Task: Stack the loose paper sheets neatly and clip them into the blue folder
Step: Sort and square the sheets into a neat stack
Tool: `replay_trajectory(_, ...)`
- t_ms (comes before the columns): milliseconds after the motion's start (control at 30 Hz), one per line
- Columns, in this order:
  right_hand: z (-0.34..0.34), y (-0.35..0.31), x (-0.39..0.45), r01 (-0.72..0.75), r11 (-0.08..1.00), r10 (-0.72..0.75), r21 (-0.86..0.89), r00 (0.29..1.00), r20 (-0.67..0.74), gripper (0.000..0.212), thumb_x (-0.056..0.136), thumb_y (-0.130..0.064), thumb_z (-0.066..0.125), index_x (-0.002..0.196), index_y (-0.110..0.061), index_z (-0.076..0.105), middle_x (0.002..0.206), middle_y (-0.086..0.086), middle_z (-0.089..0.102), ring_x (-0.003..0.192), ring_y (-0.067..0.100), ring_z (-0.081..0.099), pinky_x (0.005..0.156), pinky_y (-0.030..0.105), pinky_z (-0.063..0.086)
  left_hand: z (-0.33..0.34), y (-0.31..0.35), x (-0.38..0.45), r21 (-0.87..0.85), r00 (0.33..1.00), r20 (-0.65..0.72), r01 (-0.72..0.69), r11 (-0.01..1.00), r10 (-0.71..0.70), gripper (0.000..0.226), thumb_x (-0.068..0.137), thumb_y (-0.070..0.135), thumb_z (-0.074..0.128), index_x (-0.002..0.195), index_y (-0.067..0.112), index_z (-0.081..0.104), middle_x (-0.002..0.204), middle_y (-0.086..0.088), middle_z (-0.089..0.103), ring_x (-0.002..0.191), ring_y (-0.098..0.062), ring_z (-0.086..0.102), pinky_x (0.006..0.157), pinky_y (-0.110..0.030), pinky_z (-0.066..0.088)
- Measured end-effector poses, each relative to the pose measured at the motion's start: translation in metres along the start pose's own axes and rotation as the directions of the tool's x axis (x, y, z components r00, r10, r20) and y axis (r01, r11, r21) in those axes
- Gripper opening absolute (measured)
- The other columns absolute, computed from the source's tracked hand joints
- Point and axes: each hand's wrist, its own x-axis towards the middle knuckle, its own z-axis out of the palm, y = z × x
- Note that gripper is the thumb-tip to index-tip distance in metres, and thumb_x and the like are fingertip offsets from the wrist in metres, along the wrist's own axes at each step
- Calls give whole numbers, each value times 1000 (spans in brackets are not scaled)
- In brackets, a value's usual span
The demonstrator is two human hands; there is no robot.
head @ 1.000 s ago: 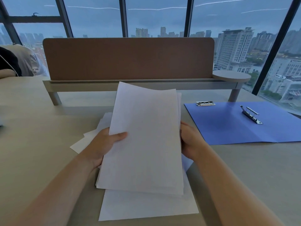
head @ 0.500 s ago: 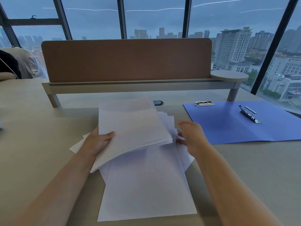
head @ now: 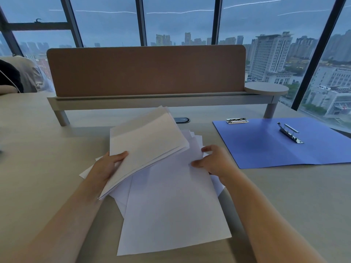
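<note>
My left hand (head: 108,166) grips a stack of white sheets (head: 148,147) by its left edge, holding it tilted above the table. Beneath it lie several loose white sheets (head: 171,211), fanned out unevenly. My right hand (head: 214,162) rests on the right edge of these loose sheets, thumb and fingers curled around that edge. The blue folder (head: 266,149) lies open and flat at the right, with a metal clip (head: 289,132) on its right half and a second metal clamp (head: 237,120) at its top left edge.
A brown desk divider (head: 148,71) on a grey rail crosses the back of the beige table (head: 47,149). A round shelf (head: 266,88) sits at its right end. A dark cable port (head: 182,120) lies behind the papers. A person's arm shows at far left.
The stack stood upright between both hands a second ago. My right hand let go and moved down to the loose sheets, while my left hand lowered and tilted the stack to the left.
</note>
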Motion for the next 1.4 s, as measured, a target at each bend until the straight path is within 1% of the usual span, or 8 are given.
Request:
replay_trajectory(200, 3, 7, 2, 129, 940, -187, -316, 969, -163, 21, 92, -31, 66, 78, -15, 64, 74, 2, 64, 72, 25, 60, 51, 25, 36, -9, -6, 11, -36, 1000, 2, -10, 999, 10, 93, 38, 44, 97, 120, 10, 69, 119, -10, 70, 98, -24, 68, 94, -37, 48)
replay_trajectory(333, 2, 7, -2, 114, 883, -282, -455, 904, -322, 36, 98, -33, 55, 65, -19, 50, 65, -1, 52, 63, 24, 48, 48, 27, 28, 12, 9, -17, 66, 1000, 5, -24, 998, 24, 64, 63, 39, 87, 118, 10, 70, 111, -8, 73, 90, -25, 67, 75, -32, 50)
replay_trajectory(500, 7, 6, 4, 159, 986, -146, 51, 969, -199, 29, 99, -22, 53, 73, -13, 61, 72, 6, 59, 72, 24, 53, 61, 29, 41, 30, 14, -28, 113, 989, 72, -138, 984, 130, 46, 68, 25, 77, 112, 12, 70, 114, -14, 73, 104, -34, 67, 104, -50, 46)
replay_trajectory(633, 11, 6, 1, -8, 903, 16, 430, 1000, -14, 24, 100, -20, 50, 96, -15, 74, 103, 14, 74, 94, 32, 70, 87, 45, 58, 34, 12, -27, 112, 984, 62, -175, 978, 169, 22, 81, 19, 72, 102, 14, 73, 111, -12, 74, 98, -31, 68, 102, -51, 47)
replay_trajectory(733, 13, 3, 0, -34, 826, 21, 562, 999, 30, 26, 102, -16, 50, 101, -13, 75, 99, 12, 78, 84, 25, 73, 77, 41, 61, 41, 8, -31, 110, 977, 74, -206, 972, 199, 18, 90, 12, 63, 104, 14, 74, 110, -15, 74, 92, -32, 70, 94, -49, 52)
replay_trajectory(967, 9, -1, -8, -83, 750, 12, 656, 994, 112, 26, 102, -12, 48, 105, -13, 74, 87, 9, 77, 64, 19, 72, 57, 32, 58, 49, 4, -33, 165, 957, 46, -291, 942, 287, 17, 94, 13, 61, 102, 19, 75, 105, -6, 77, 95, -28, 71, 91, -44, 53)
replay_trajectory(1200, 15, -6, -11, -153, 740, 47, 655, 983, 177, 46, 93, -56, 58, 112, -16, 72, 106, 9, 78, 97, 29, 74, 79, 40, 60, 46, 2, -33, 269, 929, 37, -365, 891, 369, 15, 89, 14, 68, 100, 24, 72, 94, 5, 78, 97, -26, 72, 88, -43, 55)
replay_trajectory(1400, 28, -6, -19, 35, 919, -103, 392, 983, 152, 21, 97, -16, 59, 116, -22, 66, 106, 4, 76, 100, 28, 72, 92, 47, 57, 50, 14, -46, 94, 952, -76, -288, 953, 295, 35, 92, 17, 65, 126, 21, 60, 107, 1, 72, 87, -18, 70, 72, -32, 54)
